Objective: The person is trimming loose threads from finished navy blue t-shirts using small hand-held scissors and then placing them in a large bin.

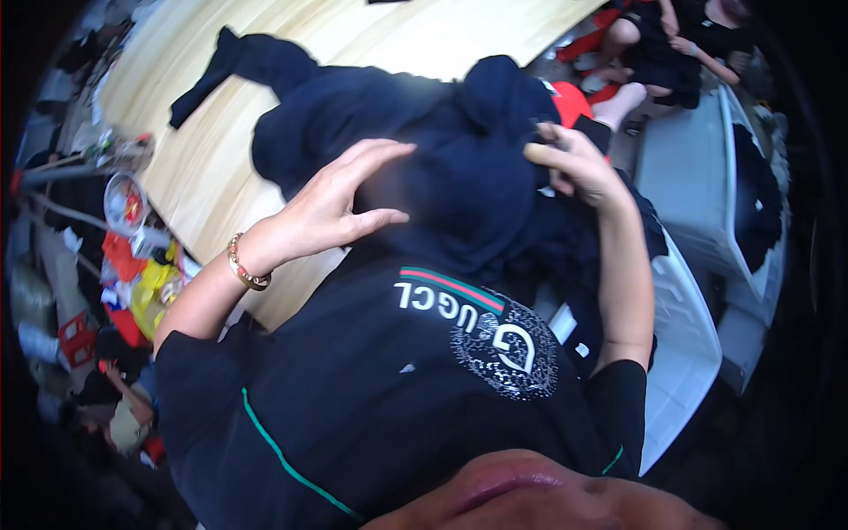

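From the head camera, a dark navy garment (459,168) lies bunched on a pale wooden table (221,150), one sleeve trailing toward the far left edge. The left hand (340,199) rests on the garment's near left side, fingers spread and flat, gripping nothing. The right hand (574,163) pinches a fold of the cloth at the right side. Bare tabletop stays open beyond and left of the garment; white plastic crates (698,168) crowd the right edge.

Two hands, left hand (331,199) and right hand (574,163), lay on one dark garment (459,185) atop one wooden table (212,168); one bracelet (246,268); two white bins (698,168).
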Tool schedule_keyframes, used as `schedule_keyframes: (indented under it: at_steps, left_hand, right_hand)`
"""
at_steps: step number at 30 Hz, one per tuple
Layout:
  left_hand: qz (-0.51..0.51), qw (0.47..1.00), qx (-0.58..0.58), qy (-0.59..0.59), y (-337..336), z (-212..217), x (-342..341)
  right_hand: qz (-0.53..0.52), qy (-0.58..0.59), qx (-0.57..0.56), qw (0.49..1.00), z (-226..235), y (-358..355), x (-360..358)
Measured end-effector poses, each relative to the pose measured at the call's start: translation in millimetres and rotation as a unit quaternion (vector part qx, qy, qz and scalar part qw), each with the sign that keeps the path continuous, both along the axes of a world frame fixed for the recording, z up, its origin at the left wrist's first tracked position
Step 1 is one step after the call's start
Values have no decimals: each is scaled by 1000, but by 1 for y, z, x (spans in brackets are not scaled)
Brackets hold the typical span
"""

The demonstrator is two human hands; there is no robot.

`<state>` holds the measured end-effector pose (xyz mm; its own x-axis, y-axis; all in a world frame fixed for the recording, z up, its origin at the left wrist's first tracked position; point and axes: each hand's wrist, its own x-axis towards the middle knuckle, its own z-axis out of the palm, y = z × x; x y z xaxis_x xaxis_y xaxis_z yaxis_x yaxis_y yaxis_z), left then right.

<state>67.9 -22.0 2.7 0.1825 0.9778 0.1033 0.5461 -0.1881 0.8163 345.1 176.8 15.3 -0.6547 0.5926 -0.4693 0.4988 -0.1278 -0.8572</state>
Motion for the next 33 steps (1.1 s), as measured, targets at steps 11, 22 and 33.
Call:
schedule_keyframes:
  at_steps: [11,22,33]
  left_hand:
    - [69,921,-378,67,-111,-13,-13]
    - [151,861,-448,187,-148,-15,1]
    - [253,849,-443,137,-172,-37,-2]
  right_hand:
    - [150,-42,231,960,64,42,1]
    - [336,213,133,908,82,-3,-109]
    - [411,108,165,890,17,14,-112]
